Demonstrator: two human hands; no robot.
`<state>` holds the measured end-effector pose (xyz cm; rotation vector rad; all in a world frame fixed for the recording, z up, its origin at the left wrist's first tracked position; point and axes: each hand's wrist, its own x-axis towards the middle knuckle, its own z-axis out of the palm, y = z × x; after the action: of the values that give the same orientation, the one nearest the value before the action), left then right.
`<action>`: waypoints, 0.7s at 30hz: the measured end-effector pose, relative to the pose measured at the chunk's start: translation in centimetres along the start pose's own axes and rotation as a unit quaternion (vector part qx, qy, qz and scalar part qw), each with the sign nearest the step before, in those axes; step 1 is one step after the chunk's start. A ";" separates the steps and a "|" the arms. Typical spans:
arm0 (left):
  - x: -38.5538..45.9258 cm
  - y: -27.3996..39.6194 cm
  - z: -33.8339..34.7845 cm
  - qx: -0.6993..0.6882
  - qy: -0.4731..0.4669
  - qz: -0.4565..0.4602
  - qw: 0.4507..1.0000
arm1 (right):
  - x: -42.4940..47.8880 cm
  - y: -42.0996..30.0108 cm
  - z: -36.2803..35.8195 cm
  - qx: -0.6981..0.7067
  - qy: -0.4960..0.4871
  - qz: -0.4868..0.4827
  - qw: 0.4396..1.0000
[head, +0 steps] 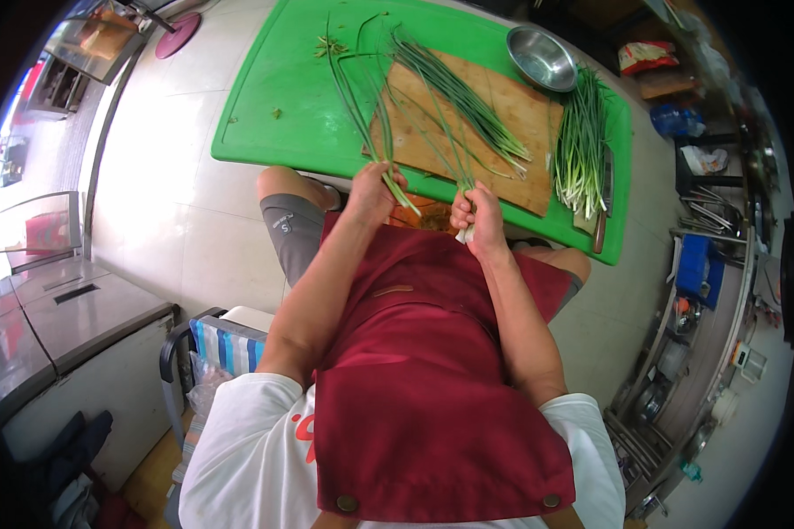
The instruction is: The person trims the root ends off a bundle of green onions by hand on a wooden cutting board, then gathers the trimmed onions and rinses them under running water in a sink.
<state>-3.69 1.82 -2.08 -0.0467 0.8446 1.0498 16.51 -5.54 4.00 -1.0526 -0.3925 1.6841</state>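
At the near edge of a green table (291, 125), my left hand (370, 192) grips a few green onions (355, 109) whose leaves reach over the table. My right hand (478, 215) is closed around the white ends of another few green onions (451, 142). Beyond my hands a wooden cutting board (430, 145) carries a bundle of long green onions (466, 92). A larger bunch of green onions (581, 145) lies to its right, roots towards me. A knife (599, 235) with a brown handle lies beside that bunch, its blade partly hidden.
A steel bowl (541, 58) stands at the board's far right corner. Plant scraps (331, 46) lie at the table's far left. Below the near edge, between my knees, is an orange-red container (423, 213), partly hidden. A metal rack (708, 264) stands to the right, a chair (228, 337) at lower left.
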 end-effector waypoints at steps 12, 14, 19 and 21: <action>-2.0 -3.2 1.7 0.100 -0.142 -0.144 0.974 | 0.3 1.4 -1.0 -0.111 -0.028 0.186 0.976; -2.1 -3.2 1.8 0.119 -0.132 -0.121 0.976 | 0.3 1.3 -1.0 -0.116 -0.034 0.194 0.974; -3.3 -3.0 3.1 0.170 -0.115 -0.078 0.976 | -0.1 1.6 0.2 -0.296 -0.022 0.111 0.948; -2.9 -3.1 3.1 0.177 -0.108 -0.072 0.976 | -0.3 1.8 0.4 -0.325 -0.023 0.080 0.942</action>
<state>-0.09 -0.68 0.87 0.2993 0.8058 0.7420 15.13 -6.43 3.11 -1.5553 -0.9604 1.7653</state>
